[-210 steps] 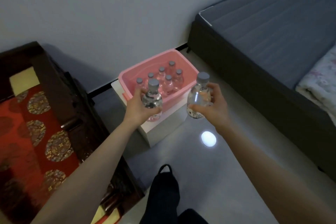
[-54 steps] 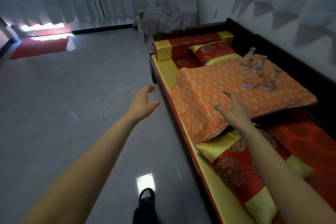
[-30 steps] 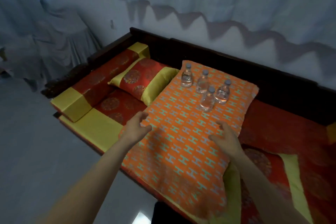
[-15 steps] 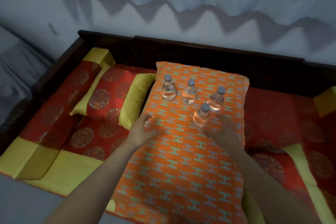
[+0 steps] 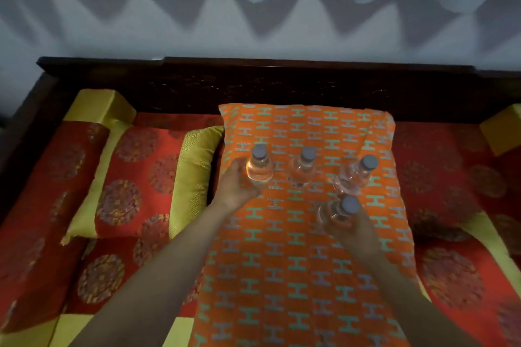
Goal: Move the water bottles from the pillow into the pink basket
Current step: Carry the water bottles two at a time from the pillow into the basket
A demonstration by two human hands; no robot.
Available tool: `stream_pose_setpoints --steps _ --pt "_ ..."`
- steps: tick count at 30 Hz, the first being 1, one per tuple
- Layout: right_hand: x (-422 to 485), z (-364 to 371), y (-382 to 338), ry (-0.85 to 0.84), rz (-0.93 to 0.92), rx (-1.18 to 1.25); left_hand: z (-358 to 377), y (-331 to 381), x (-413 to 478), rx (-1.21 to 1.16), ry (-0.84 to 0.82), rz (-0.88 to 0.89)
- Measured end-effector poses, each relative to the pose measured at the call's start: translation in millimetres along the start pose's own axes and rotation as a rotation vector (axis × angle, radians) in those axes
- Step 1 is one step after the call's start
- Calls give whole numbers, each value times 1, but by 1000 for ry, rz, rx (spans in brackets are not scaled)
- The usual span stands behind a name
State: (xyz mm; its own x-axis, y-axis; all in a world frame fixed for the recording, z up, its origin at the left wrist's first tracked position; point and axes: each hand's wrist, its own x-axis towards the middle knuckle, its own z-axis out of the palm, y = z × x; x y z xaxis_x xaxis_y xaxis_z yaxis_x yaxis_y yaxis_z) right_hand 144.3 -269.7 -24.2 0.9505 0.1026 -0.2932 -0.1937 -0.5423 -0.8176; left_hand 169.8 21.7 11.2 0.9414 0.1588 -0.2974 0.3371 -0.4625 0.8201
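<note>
Several small clear water bottles with grey caps stand on an orange pillow patterned with teal H shapes. My left hand wraps around the far-left bottle. My right hand grips the nearest bottle from behind and below. Two more bottles stand free: a middle one and a right one, which leans slightly. The pink basket is out of view.
The pillow lies on a dark wooden daybed with red and gold cushions. A red and yellow bolster lies left of the pillow. A pale curtain hangs behind the headboard.
Both hands have reached forward over the pillow and closed on bottles: the left on the far-left one, the right on the nearest one. The view has moved closer and squared up to the daybed.
</note>
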Motion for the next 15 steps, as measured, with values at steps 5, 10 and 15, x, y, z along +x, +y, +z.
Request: stream_pose_setpoints --steps 5,10,15 --pt "-2 1 0 13 -83 29 14 2 36 0 -74 81" --pt "-5 1 0 69 -76 5 21 -8 45 -39 11 18" --pt "-7 5 -6 193 5 52 11 -11 28 77 -18 112"
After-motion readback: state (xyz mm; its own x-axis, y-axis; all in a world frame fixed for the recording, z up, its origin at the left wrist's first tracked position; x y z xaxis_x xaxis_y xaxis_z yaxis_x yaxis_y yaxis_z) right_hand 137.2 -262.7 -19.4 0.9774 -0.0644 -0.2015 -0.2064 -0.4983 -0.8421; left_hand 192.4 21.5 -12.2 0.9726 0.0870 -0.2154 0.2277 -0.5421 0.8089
